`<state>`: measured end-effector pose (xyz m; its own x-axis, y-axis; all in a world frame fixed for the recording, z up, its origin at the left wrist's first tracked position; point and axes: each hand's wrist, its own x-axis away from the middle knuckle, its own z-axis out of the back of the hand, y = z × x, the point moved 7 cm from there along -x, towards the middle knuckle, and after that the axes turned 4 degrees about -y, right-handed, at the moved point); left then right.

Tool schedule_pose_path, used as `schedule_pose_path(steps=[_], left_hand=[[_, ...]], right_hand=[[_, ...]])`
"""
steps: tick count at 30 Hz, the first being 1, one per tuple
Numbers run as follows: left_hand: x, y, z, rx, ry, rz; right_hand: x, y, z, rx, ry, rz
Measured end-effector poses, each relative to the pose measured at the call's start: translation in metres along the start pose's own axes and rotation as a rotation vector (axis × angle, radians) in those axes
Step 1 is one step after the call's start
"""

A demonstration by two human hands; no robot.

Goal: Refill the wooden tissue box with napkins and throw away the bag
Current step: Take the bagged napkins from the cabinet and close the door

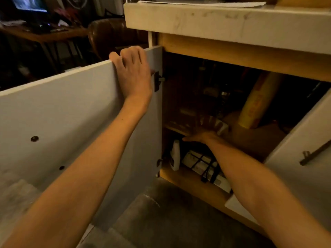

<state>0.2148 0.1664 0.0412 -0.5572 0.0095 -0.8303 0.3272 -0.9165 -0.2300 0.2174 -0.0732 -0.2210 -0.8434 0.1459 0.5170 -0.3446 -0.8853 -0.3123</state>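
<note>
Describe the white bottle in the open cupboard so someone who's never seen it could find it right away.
Start at the open cupboard under the pale countertop. Look below its inner shelf, to the bottom level, at the far left beside the door hinge. The white bottle stands upright there, the only upright thing on that level; the pale boxes to its right lie flat.

Right hand [206, 129] blurred inside the dark cabinet [206, 97]; its grip unreadable.
</note>
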Motion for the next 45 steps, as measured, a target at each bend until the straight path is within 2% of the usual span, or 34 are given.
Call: schedule_pose_path(steps=[3, 5, 9, 11, 13, 14, 17, 19, 21, 23, 25, 27, 29, 31, 33, 34, 38, 41, 43, 45], left_hand=[[0.003, 0.004, 0.001, -0.015, 0.03, -0.01], [0.004, 0.004, 0.002, -0.012, 0.034, 0.005], [0.003, 0.0, 0.005, 0.012, 0.003, 0.006], [0.002, -0.002, 0.009, 0.039, -0.019, -0.008], [-0.001, -0.006, 0.011, 0.054, -0.049, -0.03], [0.0, -0.007, 0.011, 0.061, -0.082, -0.05], [0.004, -0.017, 0.017, 0.086, -0.25, -0.125], [-0.004, -0.032, 0.034, 0.112, -0.375, -0.221], [-0.013, -0.05, 0.049, 0.247, -0.54, -0.357], [-0.011, -0.081, 0.062, 0.305, -0.7, -0.428], [0.003, -0.122, 0.076, 0.349, -0.823, -0.445], [0.029, -0.159, 0.085, 0.543, -1.066, -0.442], [0.065, -0.184, 0.098, 0.886, -1.373, -0.36], [0.094, -0.194, 0.112, 1.239, -1.496, -0.202], [0.116, -0.191, 0.118, 1.494, -1.499, -0.07], [0.124, -0.186, 0.12, 1.56, -1.5, -0.061], [0.142, -0.145, 0.127, 1.66, -1.496, -0.221], [0.161, -0.1, 0.145, 1.838, -1.484, -0.324], [0.17, -0.065, 0.162, 1.965, -1.442, -0.388], [0.174, -0.027, 0.174, 1.997, -1.426, -0.437]], right_hand=[[-0.001, 0.013, -0.005, 0.37, 0.169, -0.085], [0.009, 0.011, -0.012, 0.573, 0.359, -0.03], [0.045, 0.008, -0.03, 0.773, 0.563, 0.073], [0.077, -0.007, -0.033, 0.74, 0.615, 0.158], [0.114, -0.013, -0.036, 0.591, 0.626, 0.161], [0.13, -0.014, -0.037, 0.424, 0.597, 0.174], [0.153, -0.006, -0.035, -0.273, 0.275, 0.121], [0.165, -0.005, -0.031, -0.708, 0.164, 0.079], [0.171, -0.007, -0.033, -1.159, 0.062, 0.06], [0.177, -0.014, -0.037, -1.401, -0.018, 0.082], [0.184, -0.025, -0.038, -1.465, -0.07, 0.138], [0.195, -0.038, -0.036, -1.421, -0.08, 0.201], [0.207, -0.05, -0.031, -1.354, -0.048, 0.26], [0.216, -0.055, -0.024, -1.326, -0.013, 0.31], [0.228, -0.054, -0.019, -1.294, 0.024, 0.33], [0.235, -0.051, -0.016, -1.243, 0.062, 0.333], [0.288, -0.011, 0.012, -0.911, 0.336, 0.364], [0.341, 0.027, 0.035, -0.649, 0.538, 0.367], [0.368, 0.052, 0.046, -0.552, 0.626, 0.354], [0.385, 0.08, 0.053, -0.51, 0.693, 0.284]])
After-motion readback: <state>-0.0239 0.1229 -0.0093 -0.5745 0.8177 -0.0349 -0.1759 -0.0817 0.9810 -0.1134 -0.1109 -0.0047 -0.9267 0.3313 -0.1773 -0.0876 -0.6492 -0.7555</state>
